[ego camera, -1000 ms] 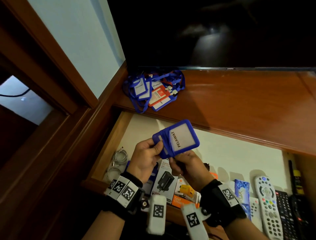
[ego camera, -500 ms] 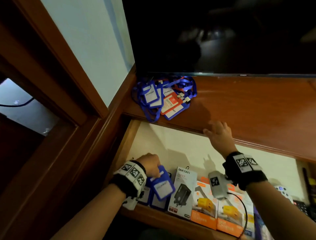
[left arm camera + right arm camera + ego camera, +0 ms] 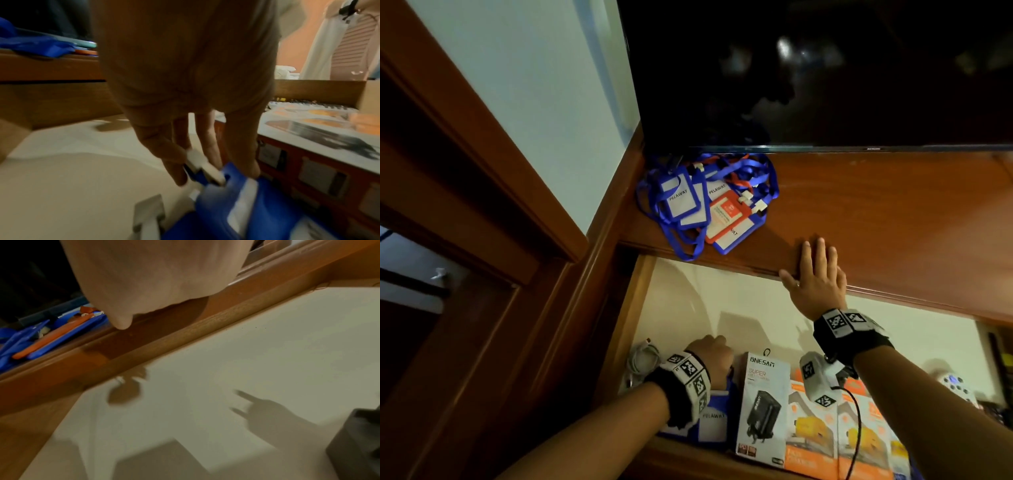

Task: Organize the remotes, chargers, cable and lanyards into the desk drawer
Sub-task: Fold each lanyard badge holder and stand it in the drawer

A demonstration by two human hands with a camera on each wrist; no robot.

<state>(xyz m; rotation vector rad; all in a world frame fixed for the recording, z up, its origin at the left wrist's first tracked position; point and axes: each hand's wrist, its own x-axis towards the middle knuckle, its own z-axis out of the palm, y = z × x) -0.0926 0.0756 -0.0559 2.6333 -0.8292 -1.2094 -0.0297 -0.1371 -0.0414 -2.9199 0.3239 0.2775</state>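
Take the open drawer (image 3: 640, 308) as your landmark: behind it, on the desk top (image 3: 876, 212), your pile of lanyards (image 3: 705, 202) lies at the left end, with the screen (image 3: 825, 75) behind that. Inside the drawer, along its front, the coiled cable (image 3: 642, 356) sits at the far left. To its right come the badge holders (image 3: 714, 416) under your left hand (image 3: 714, 358), then the charger boxes (image 3: 763, 404), then a remote (image 3: 955, 387); your right hand (image 3: 815, 274) lies flat on the desk top's front edge behind the drawer.

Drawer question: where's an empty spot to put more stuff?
The drawer's pale floor is bare behind the charger boxes, up to the desk edge. The front row is crowded: cable, badges, boxes, remotes.
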